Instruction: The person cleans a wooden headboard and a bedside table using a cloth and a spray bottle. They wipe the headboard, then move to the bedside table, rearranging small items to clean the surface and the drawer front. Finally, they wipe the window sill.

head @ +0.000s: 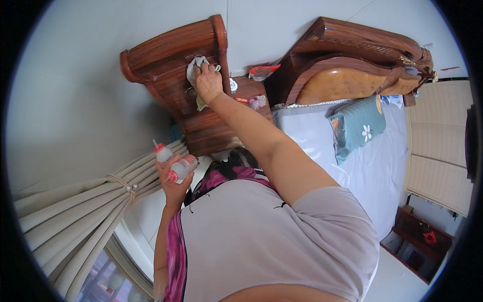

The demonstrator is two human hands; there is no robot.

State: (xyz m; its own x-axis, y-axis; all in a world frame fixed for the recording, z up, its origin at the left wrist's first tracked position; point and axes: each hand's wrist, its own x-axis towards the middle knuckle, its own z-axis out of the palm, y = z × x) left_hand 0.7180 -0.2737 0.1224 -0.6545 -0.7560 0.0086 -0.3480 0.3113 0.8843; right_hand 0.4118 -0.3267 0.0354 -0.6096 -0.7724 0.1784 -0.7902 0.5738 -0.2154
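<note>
My right hand (208, 80) is stretched forward, its fingers pressing a whitish cloth (191, 70) onto the dark top of a reddish-brown wooden cabinet (166, 64). A yellowish-green part of the cloth (202, 104) hangs out below the hand. In my left hand (174, 193), held near the beige curtain, are two small clear plastic bottles. One bottle (163, 154) has a pink cap with a straw standing out of it. The other bottle (183, 168) lies tilted across the fingers, with a pink patterned cap and a pink label.
Beside the cabinet, a lower wooden surface (245, 88) carries a white round container (233, 86), a small red packet (241, 100) and crumpled plastic (258, 101). The bed (362, 166) with a teal pillow (358, 126) is at right. A tied curtain (90, 204) hangs at left.
</note>
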